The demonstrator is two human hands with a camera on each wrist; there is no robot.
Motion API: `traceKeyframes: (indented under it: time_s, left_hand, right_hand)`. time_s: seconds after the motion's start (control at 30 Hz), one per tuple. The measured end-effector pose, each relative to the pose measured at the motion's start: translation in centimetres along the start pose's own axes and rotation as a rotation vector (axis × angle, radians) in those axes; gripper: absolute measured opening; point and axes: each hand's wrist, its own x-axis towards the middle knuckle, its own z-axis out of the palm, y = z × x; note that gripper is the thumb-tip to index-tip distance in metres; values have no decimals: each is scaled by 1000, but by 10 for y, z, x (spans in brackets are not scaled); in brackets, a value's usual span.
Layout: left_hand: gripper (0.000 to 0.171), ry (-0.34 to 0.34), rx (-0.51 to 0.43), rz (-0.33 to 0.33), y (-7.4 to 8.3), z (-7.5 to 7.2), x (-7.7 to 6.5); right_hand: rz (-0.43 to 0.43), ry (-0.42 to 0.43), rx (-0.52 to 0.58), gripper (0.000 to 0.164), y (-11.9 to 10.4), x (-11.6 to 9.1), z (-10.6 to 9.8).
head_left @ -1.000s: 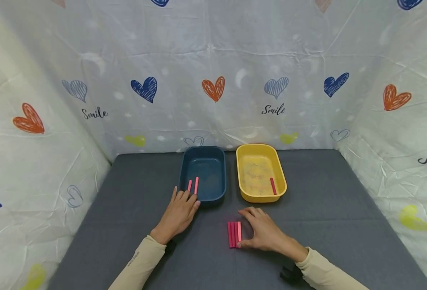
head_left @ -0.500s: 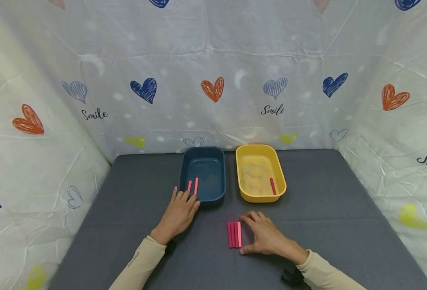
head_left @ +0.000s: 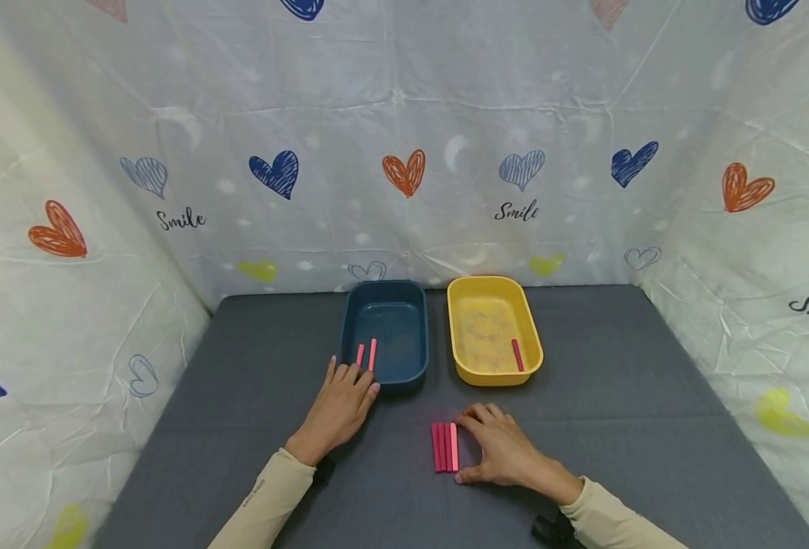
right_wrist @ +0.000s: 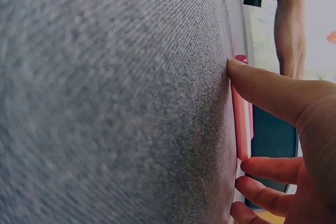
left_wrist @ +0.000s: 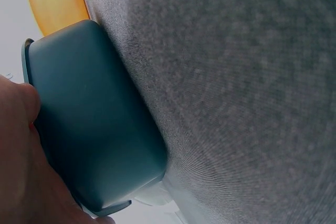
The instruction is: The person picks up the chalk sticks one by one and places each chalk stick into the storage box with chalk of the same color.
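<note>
A short row of slim sticks lies side by side on the grey cloth, dark red sticks (head_left: 441, 447) at the left and a light pink stick (head_left: 454, 447) at the right end. My right hand (head_left: 502, 450) spans that pink stick lengthwise, thumb at its near end and index finger at its far end. The right wrist view shows both fingertips against the pink stick (right_wrist: 242, 129). My left hand (head_left: 338, 408) holds the near left rim of the blue tray (head_left: 414, 335), thumb outside; the fingertips inside are hidden. Two pink sticks (head_left: 373, 355) lie in that tray.
Right of the blue tray stands a yellow tray (head_left: 479, 286) with one dark red stick (head_left: 517, 355) inside. Both trays sit at the back of the grey-covered table (head_left: 274, 328), near a white curtain (head_left: 459, 91) printed with hearts.
My right thumb has slid towards me to the near end of the pink stick, and the index finger has drawn in to its far end. The left hand stays put.
</note>
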Motion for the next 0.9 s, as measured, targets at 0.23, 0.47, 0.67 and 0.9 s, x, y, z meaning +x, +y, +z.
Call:
traceKeyframes:
  time_s: [0.23,0.47,0.67,0.9]
  left_hand:
    - [19,6,8,8,-1,0,0]
    - [19,15,-6,9,0,0,-1]
    - [19,17,0,4,1,0,-1]
    - [17,29,18,17,-1,2,-1]
  right_hand:
    - [6,12,13,74,0,0,1]
    - [13,33,64,74,2,-1,-7]
    - [15,82,63,74,1,2,-23]
    - [21,144,64,77,-3,7,-43]
